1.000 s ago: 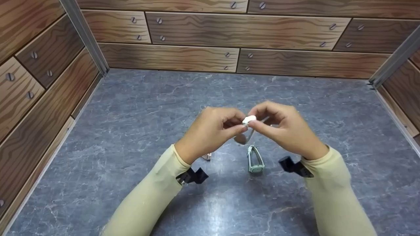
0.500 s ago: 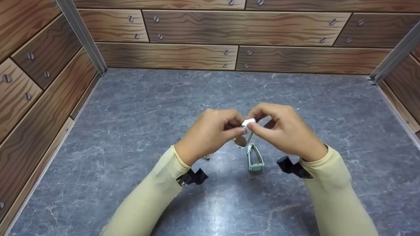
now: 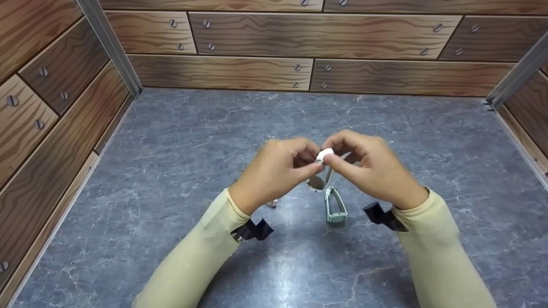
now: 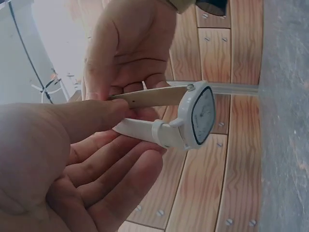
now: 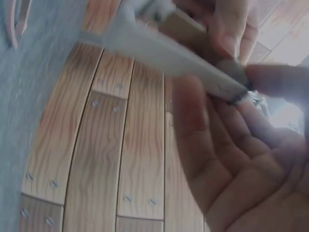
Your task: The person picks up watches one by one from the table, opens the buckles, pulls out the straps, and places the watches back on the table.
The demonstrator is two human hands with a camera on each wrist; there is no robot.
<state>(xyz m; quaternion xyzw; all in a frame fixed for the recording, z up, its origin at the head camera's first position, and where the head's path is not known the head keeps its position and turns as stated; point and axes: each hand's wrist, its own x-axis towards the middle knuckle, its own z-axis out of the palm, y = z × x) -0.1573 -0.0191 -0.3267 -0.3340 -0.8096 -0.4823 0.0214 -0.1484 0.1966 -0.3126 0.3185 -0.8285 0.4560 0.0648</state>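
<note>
Both hands hold a white wristwatch (image 3: 325,155) up over the grey tabletop (image 3: 180,171). My left hand (image 3: 309,164) pinches one white strap (image 4: 145,130) between thumb and fingers. The round face (image 4: 203,116) points away from that palm. My right hand (image 3: 339,159) pinches the other strap (image 5: 169,53), which is blurred in the right wrist view. A pale green wristwatch (image 3: 335,208) lies on the table just below the hands. A small pinkish object (image 3: 271,202) shows beneath my left wrist, mostly hidden.
Wood-patterned walls (image 3: 257,42) with printed screws close in the table at the back, left and right. Black wrist cameras (image 3: 252,231) hang under both sleeves. A pale strap loop (image 5: 14,24) lies on the table at the corner of the right wrist view.
Both hands stay together on the white watch and have shifted only slightly. The green watch has not moved.
</note>
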